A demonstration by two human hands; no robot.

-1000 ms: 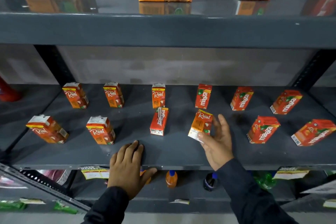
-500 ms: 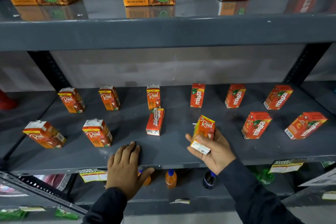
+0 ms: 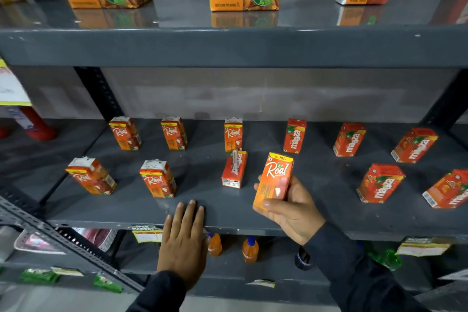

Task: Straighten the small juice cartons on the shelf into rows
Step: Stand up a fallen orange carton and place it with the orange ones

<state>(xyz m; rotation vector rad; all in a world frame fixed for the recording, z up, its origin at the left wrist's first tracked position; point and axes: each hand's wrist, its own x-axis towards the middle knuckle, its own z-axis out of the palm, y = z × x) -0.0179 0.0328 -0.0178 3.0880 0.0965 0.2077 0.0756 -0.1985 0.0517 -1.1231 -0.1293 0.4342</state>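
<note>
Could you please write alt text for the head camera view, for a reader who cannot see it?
A person's right hand holds a small Real juice carton above a grey shelf, while the left hand rests flat on its front edge. Ten small Real and Maaza cartons stand in two loose rows there; one more carton lies on its side.

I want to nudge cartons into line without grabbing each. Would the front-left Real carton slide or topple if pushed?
The front-left carton stands tall on a narrow base, so a high push would probably tip it. Pushed low, it likely slides: the shelf looks smooth. It is small, so probably light.
</note>
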